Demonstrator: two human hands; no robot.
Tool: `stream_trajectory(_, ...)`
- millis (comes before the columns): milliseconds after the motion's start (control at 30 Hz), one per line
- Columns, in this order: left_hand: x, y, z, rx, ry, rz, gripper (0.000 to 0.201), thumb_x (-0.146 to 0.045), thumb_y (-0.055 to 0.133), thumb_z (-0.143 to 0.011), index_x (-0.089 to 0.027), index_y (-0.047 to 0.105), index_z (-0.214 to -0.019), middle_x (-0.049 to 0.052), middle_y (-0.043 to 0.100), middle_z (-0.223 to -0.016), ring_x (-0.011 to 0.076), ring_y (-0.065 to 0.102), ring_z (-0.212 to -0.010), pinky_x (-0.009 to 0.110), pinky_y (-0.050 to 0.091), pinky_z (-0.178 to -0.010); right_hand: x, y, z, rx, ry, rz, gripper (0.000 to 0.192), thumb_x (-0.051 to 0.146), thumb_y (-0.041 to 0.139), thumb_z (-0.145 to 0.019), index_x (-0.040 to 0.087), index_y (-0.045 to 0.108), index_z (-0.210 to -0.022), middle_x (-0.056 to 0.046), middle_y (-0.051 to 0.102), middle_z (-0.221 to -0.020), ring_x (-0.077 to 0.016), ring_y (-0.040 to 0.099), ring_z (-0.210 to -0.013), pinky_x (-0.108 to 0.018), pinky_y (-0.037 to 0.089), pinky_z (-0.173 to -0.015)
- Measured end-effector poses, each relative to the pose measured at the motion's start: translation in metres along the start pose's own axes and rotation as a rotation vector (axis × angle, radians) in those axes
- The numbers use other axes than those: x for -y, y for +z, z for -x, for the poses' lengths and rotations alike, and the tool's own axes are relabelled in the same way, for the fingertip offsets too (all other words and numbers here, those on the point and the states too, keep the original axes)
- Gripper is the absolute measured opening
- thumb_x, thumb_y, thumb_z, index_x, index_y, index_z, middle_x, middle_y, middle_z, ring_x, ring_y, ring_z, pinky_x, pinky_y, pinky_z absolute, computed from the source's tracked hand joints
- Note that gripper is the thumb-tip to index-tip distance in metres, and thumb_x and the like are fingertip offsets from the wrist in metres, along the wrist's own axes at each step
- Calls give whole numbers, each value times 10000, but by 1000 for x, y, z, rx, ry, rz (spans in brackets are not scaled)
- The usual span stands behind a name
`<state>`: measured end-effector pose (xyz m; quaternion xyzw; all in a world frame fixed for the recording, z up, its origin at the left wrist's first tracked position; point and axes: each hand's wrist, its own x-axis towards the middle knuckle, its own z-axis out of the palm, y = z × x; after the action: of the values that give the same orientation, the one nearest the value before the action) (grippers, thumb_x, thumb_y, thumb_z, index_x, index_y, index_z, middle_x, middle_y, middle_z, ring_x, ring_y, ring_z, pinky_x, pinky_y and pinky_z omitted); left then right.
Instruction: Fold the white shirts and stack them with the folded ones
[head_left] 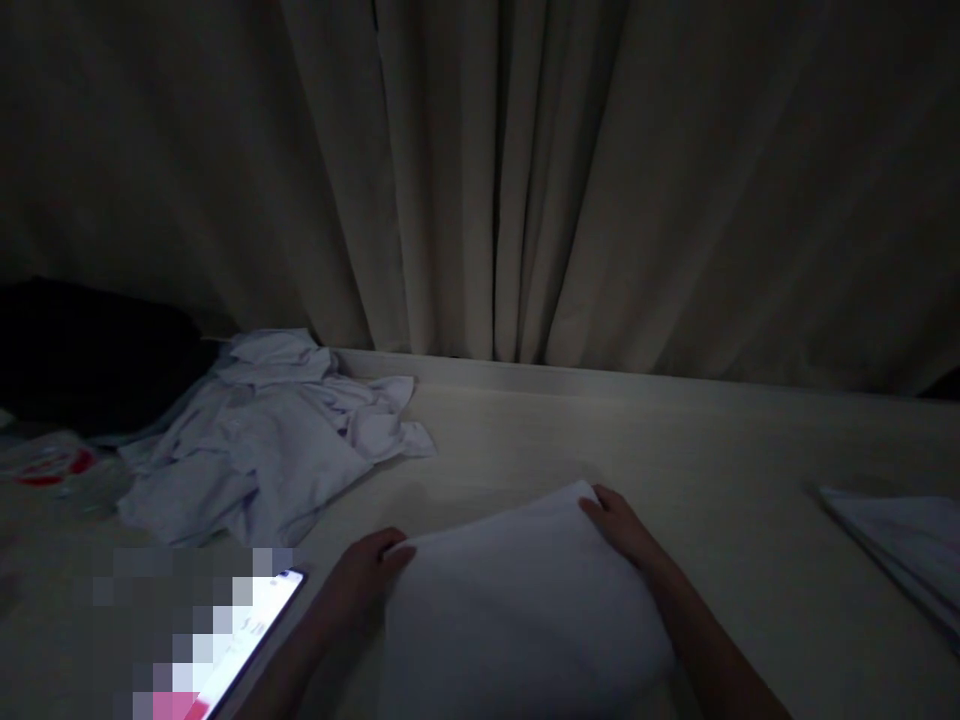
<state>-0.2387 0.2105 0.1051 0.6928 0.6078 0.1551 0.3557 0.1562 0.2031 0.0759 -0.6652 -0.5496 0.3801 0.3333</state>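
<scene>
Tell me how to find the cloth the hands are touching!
Start at the big curtain and look down to the pale table below it. In the near middle lies the folded white cloth, with the left hand and right hand on its far corners. Unlike the crumpled clothes at left, it is smooth and flat.

Under my hands: a plain white folded cloth [517, 600]; left, a pale lilac crumpled garment [277, 440]; behind, beige pleated curtains [495, 180].

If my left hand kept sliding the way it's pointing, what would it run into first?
The left hand points up and right along the folded white cloth. Beyond it lies bare table, then probably the curtain; depth is unclear.
</scene>
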Motion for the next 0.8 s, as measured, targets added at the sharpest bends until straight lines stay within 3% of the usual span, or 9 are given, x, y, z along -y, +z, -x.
stream_trajectory(133,20,28,-12,-42,-43,-140,341,-416,426,-821,-188,659,-922,81,682,-1004,228,606,-951,326,419,-842,-19,15,-10,-97,-1,49,206,356,505,-724,192,573,-827,-58,639,-863,-209,578,-842,-357,442,-813)
stream_trajectory(333,25,32,-10,-2,-26,-30,354,-456,367,-856,-231,638,-895,35,699,-934,204,624,-882,296,425,-777,-3,4,-4,-46,121,-397,262,420,540,-709,228,523,-886,16,592,-712,-156,535,-609,-274,408,-563)
stream_trajectory(533,18,32,-8,-54,-97,-75,319,-427,377,-852,-229,624,-899,42,697,-917,203,625,-853,302,411,-748,-2,21,-32,-154,130,-209,211,325,570,-582,230,467,-738,60,484,-575,-129,449,-543,-256,342,-527)
stream_trajectory(700,13,35,-3,-77,-55,-100,329,-420,341,-871,-230,607,-898,39,691,-874,194,633,-824,304,429,-728,4,24,-30,-44,175,-251,271,417,544,-655,237,473,-845,28,564,-670,-141,514,-546,-261,375,-499)
stream_trajectory(800,20,38,-4,-191,-41,-160,341,-390,361,-859,-196,609,-990,77,685,-972,219,630,-914,348,460,-805,8,21,-26,-18,173,-233,231,424,516,-681,237,466,-807,33,542,-655,-141,524,-565,-252,385,-505)
